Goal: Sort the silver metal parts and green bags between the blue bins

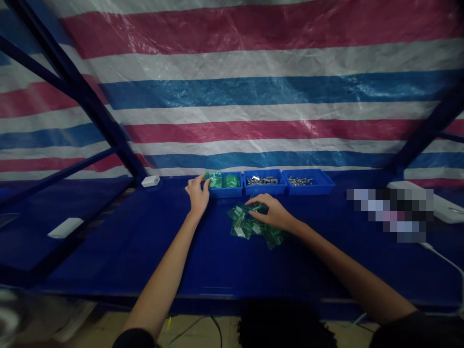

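Note:
My left hand [197, 193] reaches to the left blue tray [225, 192], fingers curled on its near left corner beside a green packet [214, 179] inside it. My right hand [270, 210] lies palm down, fingers spread, on a loose pile of green packets [246, 224] on the blue table top. That tray holds more green packets [231, 181].
The middle blue tray [264, 188] and the right blue tray [308, 188] hold small metal parts. A white block [150, 181] sits at the back left, a white slab [65, 227] at the left, a white device with cable [445, 208] at the right. A striped tarp hangs behind.

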